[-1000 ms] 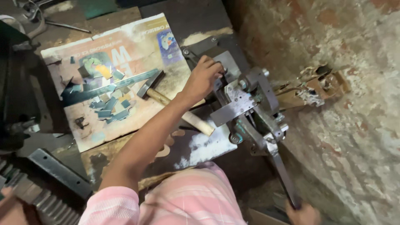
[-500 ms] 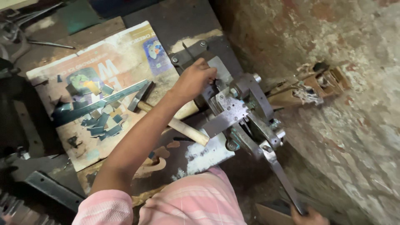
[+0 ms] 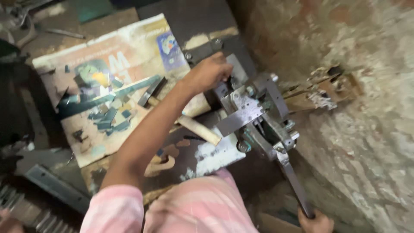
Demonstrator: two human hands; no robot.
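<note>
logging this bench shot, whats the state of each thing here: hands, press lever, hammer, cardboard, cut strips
left hand: resting on top of the metal press, at its rear
right hand: closed round the lever's end
lever: swung down toward the person
hammer: lying flat, unheld, partly under the forearm
cardboard sheet: flat on the bench, worn
cut metal pieces: loose, scattered on the cardboard

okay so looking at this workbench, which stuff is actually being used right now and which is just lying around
In use:
- left hand on the top of the metal lever press
- right hand gripping the long lever handle

Lying about:
- hammer under the left forearm
- printed cardboard sheet
- small dark metal offcuts on that sheet
- angle iron bar
</note>
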